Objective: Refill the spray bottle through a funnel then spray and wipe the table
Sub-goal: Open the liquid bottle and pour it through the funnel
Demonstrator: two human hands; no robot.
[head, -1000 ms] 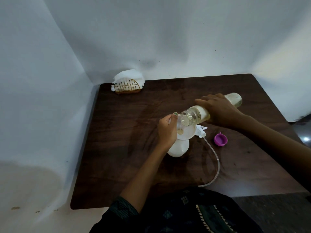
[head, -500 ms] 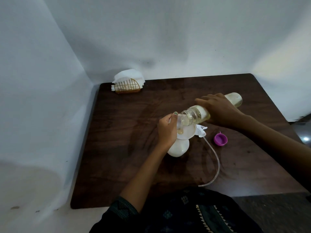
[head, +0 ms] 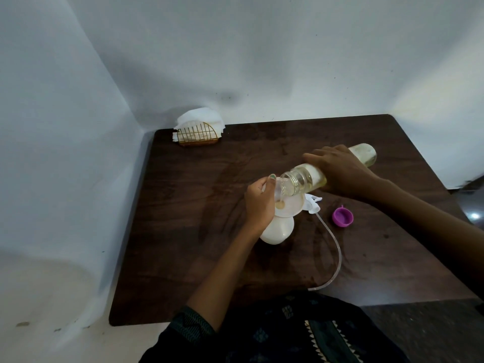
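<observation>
A dark wooden desk [head: 199, 231] fills a white-walled corner. Nearest, the white rounded spray bottle [head: 277, 231] stands mid-desk. On its neck sits a translucent plastic funnel [head: 290, 205], pinched at the rim by the left hand [head: 259, 203] fingers. Beyond the funnel, right hand [head: 337, 170] fingers wrap a clear refill bottle of yellowish liquid [head: 309, 179], long axis near-horizontal, mouth pointing left-down into the funnel. Pouring slowly should avoid overflow.
</observation>
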